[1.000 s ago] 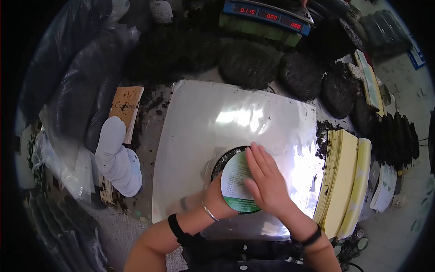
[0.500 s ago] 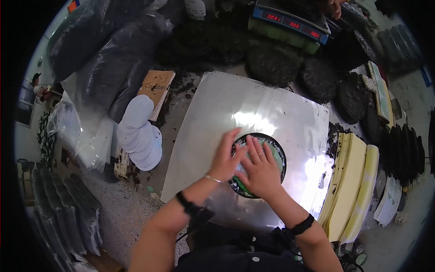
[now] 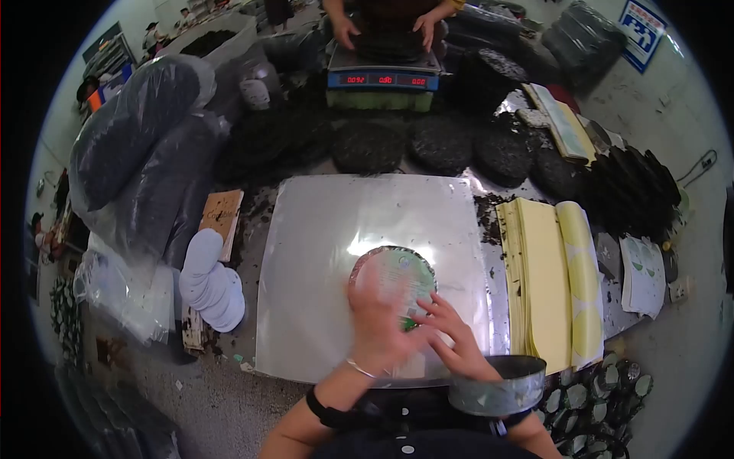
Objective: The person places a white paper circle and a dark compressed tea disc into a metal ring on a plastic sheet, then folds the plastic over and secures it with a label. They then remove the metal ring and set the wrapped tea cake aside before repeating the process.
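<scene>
A round dark cake with a pale green printed label [image 3: 413, 275] lies on the shiny metal sheet [image 3: 306, 229] in front of me. My left hand [image 3: 380, 325] is over its lower left part, fingers smeared by motion. At the cake's lower right edge, my right hand [image 3: 455, 336] has its fingers stretched and apart, with nothing gripped. A metal hoop [image 3: 501, 394] hangs around my right wrist, near the front edge of the sheet.
Fanned white paper discs [image 3: 210, 287] lie left, yellow paper sheets [image 3: 547, 283] right. Several dark round cakes [image 3: 440, 145] line the back. Beyond them, a person's hands [image 3: 426, 29] are over a digital scale [image 3: 382, 79]. Dark filled plastic bags [image 3: 153, 145] stand at left.
The hoop has come off from around the cake and is now at my right wrist. My hands have parted from pressing on the cake. The view has tilted up, showing more of the other person.
</scene>
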Motion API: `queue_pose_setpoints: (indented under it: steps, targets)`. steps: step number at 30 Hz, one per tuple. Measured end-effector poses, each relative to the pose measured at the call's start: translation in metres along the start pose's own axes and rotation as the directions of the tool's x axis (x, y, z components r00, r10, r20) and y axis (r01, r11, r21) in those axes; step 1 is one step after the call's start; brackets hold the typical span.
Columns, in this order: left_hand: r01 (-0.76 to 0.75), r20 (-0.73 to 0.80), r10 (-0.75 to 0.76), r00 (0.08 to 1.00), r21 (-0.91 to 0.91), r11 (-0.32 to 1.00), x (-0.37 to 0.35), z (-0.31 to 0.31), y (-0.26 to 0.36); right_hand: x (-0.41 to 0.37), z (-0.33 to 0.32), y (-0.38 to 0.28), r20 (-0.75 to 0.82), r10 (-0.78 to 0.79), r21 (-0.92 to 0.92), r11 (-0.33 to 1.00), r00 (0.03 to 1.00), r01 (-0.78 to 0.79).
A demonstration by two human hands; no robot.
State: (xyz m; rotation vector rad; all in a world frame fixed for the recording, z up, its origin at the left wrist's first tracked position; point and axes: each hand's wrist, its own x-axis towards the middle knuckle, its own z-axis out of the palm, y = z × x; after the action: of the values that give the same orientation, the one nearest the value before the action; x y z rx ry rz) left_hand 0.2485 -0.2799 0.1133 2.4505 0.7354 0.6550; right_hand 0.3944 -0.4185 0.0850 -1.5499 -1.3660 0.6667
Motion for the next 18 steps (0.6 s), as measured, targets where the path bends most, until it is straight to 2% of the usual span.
queue_pose_setpoints:
  steps: [1, 2, 3, 4, 5, 6, 7, 8, 9, 10, 11, 12, 13, 15, 16, 17, 18]
  targets:
    - [0.298, -0.278, -0.235, 0.931, 0.212, 0.931, 0.0, 0.018, -0.04, -0.04, -0.008, -0.002, -0.005, 0.047, 0.121, 0.992, 0.999, -0.046]
    - [0.264, -0.273, -0.201, 0.941, 0.218, 0.94, 0.001, 0.052, -0.07, -0.085, -0.009, 0.002, -0.011, 0.095, 0.245, 0.965, 0.995, -0.089]
    - [0.35, -0.141, -0.416, 0.898, -0.341, 0.872, -0.01, 0.092, -0.096, -0.135, -0.006, 0.017, 0.074, 0.137, 0.325, 0.933, 0.988, -0.153]
    - [0.413, 0.104, -0.542, 0.834, -0.77, 0.487, -0.025, 0.116, -0.102, -0.181, 0.003, 0.031, 0.179, 0.177, 0.396, 0.887, 0.968, -0.236]
    - [0.492, 0.4, -0.306, 0.864, -0.8, 0.343, 0.0, 0.072, 0.002, -0.205, 0.012, 0.031, 0.113, 0.247, 0.281, 0.921, 0.962, -0.27]
    - [0.515, 0.578, 0.15, 0.802, -0.797, 0.316, 0.0, 0.059, 0.063, -0.228, 0.021, 0.031, 0.045, 0.315, 0.168, 0.933, 0.948, -0.318]
    - [0.533, 0.597, 0.163, 0.786, -0.787, 0.31, -0.003, 0.065, 0.071, -0.234, 0.023, 0.024, 0.016, 0.388, 0.116, 0.915, 0.922, -0.387]
    - [0.434, 0.612, 0.144, 0.777, -0.687, 0.582, -0.007, 0.073, 0.08, -0.242, 0.024, 0.019, -0.014, 0.458, 0.068, 0.887, 0.889, -0.456]
    - [0.286, 0.617, 0.126, 0.777, -0.524, 0.802, -0.008, 0.08, 0.088, -0.234, 0.025, 0.013, -0.03, 0.604, 0.149, 0.79, 0.796, -0.594]
    - [0.098, 0.611, 0.118, 0.783, -0.308, 0.946, -0.007, 0.087, 0.095, -0.223, 0.026, 0.01, -0.037, 0.727, 0.237, 0.673, 0.685, -0.701]
    - [-0.105, 0.598, 0.119, 0.793, -0.059, 0.993, -0.005, 0.093, 0.1, -0.22, 0.026, 0.01, -0.029, 0.827, 0.326, 0.539, 0.561, -0.777]
    - [-0.108, 0.64, 0.099, 0.762, -0.025, 0.994, -0.02, 0.123, 0.072, -0.235, 0.036, 0.02, -0.127, 0.66, 0.521, 0.68, 0.741, -0.516]
    - [-0.106, 0.681, 0.07, 0.729, 0.011, 0.994, -0.035, 0.157, 0.034, -0.229, 0.031, 0.015, -0.138, 0.659, 0.53, 0.68, 0.74, -0.507]
    - [0.054, 0.733, 0.035, 0.679, -0.098, 0.994, -0.032, 0.176, 0.014, -0.22, 0.012, -0.009, -0.182, 0.736, 0.907, 0.382, 0.652, -0.179]
    - [0.057, 0.742, 0.03, 0.669, -0.093, 0.994, -0.023, 0.183, 0.01, -0.222, 0.005, 0.004, -0.15, 0.726, 0.924, 0.345, 0.671, -0.167]
    - [0.121, 0.692, 0.024, 0.722, -0.161, 0.98, -0.012, 0.189, 0.008, -0.213, -0.004, 0.003, -0.143, 0.731, 0.926, 0.336, 0.667, -0.169]
    - [0.171, 0.631, 0.015, 0.775, -0.233, 0.957, -0.004, 0.192, 0.007, -0.198, -0.018, 0.002, -0.049, 0.766, 0.921, 0.283, 0.641, -0.268]
